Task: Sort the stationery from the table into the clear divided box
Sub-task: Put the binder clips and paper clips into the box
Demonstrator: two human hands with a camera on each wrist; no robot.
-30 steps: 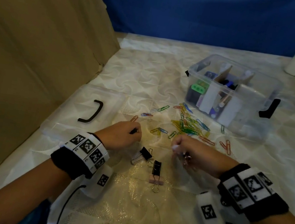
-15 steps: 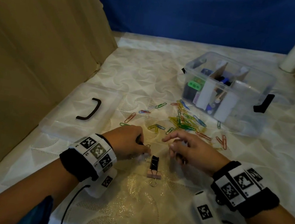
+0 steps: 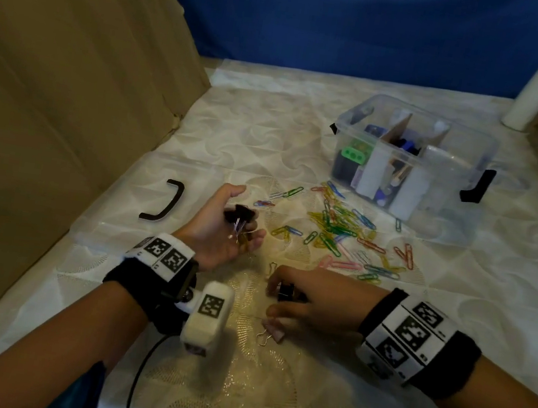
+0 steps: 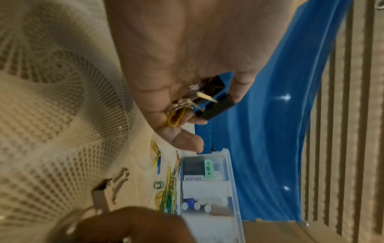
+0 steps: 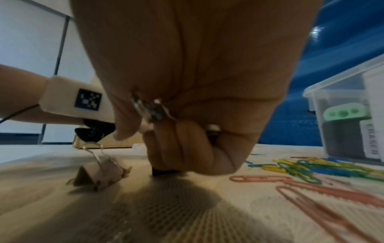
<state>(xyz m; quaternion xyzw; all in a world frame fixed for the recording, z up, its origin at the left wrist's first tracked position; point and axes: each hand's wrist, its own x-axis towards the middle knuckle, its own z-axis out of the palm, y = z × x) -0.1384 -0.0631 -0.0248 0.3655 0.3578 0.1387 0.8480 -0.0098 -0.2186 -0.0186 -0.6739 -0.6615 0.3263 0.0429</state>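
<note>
Left hand point(image 3: 222, 228) raised palm-up, fingers curled round black binder clips point(image 4: 212, 98) and a yellow paper clip point(image 4: 176, 117). Right hand point(image 3: 312, 301) low on the table point(image 3: 236, 130), pinching another black binder clip point(image 3: 285, 292); pink binder clip point(image 3: 271, 334) just beside its thumb. Clear divided box point(image 3: 455, 174) well beyond.

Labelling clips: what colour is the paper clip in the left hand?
Yellow paper clip, lying in the left hand beside a black binder clip. Clearest in the left wrist view.
</note>
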